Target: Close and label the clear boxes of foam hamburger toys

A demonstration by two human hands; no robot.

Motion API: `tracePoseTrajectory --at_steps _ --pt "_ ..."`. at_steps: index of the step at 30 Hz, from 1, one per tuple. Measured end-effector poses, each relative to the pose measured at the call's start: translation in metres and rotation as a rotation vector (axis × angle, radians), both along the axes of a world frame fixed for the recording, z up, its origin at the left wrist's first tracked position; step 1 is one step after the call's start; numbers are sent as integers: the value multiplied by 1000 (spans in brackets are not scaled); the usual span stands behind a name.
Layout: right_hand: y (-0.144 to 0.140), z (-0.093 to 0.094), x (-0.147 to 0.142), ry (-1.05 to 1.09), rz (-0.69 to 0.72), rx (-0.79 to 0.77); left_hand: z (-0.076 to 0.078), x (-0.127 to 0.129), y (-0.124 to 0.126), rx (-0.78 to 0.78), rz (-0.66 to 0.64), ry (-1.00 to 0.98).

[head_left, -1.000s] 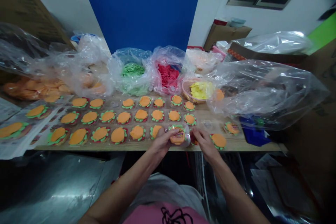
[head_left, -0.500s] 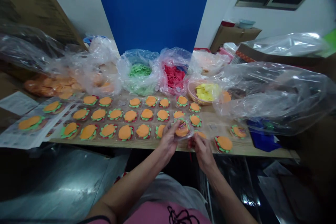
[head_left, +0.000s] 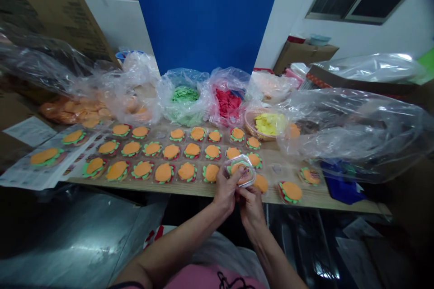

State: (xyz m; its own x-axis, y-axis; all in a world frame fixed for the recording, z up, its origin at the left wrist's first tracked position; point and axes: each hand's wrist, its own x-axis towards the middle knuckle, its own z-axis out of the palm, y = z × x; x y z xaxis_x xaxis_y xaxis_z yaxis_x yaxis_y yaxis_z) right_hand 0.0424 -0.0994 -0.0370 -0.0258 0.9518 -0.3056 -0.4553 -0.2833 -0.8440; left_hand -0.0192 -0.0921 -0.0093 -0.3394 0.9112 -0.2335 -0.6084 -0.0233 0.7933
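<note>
Both hands meet at the near edge of the table [head_left: 318, 198] around one small clear plastic box [head_left: 241, 172] with a toy burger inside. The left hand [head_left: 225, 192] has a closed grip on the box's left side, thumb on top. The right hand [head_left: 250, 203] pinches it from below and the right, fingers curled tight against the box and touching the left hand. The box is lifted slightly and tilted toward the person.

Just right of the grip lies a loose orange bun [head_left: 261, 184], and farther right a finished burger [head_left: 290, 192]. To the left of the grip three rows of burgers [head_left: 162, 151] stretch away along the table. Beyond the grip, at the far side, stand a bag of green pieces [head_left: 185, 97], a bag of red pieces [head_left: 228, 101] and a basket of yellow pieces [head_left: 267, 124]. A large clear bag [head_left: 356, 131] bulges to the far right.
</note>
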Motion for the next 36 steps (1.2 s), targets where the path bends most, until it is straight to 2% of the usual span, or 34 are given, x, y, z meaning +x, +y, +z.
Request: tracePoseTrajectory --at_steps 6,11,12,14,16,17,19,21,23,27,31,36 --pt "-3 0 2 -96 62 63 2 1 -2 -5 -2 -14" --pt "8 5 31 -398 387 217 0 -9 3 26 -5 -52" --pt "13 6 41 -447 394 242 0 -12 3 33 -19 -8" --pt "24 13 59 -486 294 284 -1 -20 2 47 -80 152" --pt "36 24 72 -498 212 334 0 -27 -1 65 -207 374" --pt "40 31 75 -523 242 373 1 -29 -3 78 -278 495" --pt "48 47 77 -618 410 490 4 -32 -7 114 -390 732" --pt "51 62 72 -716 600 620 8 -34 -11 153 -446 930" --pt "51 71 66 -748 713 697 11 -34 -13 183 -497 1054" --pt "46 73 61 -754 787 699 13 -34 -15 217 -606 1172" --pt "43 66 64 -741 784 692 15 -35 -14 204 -655 1265" --pt "43 61 66 -727 788 697 15 -34 -13 239 -694 1263"
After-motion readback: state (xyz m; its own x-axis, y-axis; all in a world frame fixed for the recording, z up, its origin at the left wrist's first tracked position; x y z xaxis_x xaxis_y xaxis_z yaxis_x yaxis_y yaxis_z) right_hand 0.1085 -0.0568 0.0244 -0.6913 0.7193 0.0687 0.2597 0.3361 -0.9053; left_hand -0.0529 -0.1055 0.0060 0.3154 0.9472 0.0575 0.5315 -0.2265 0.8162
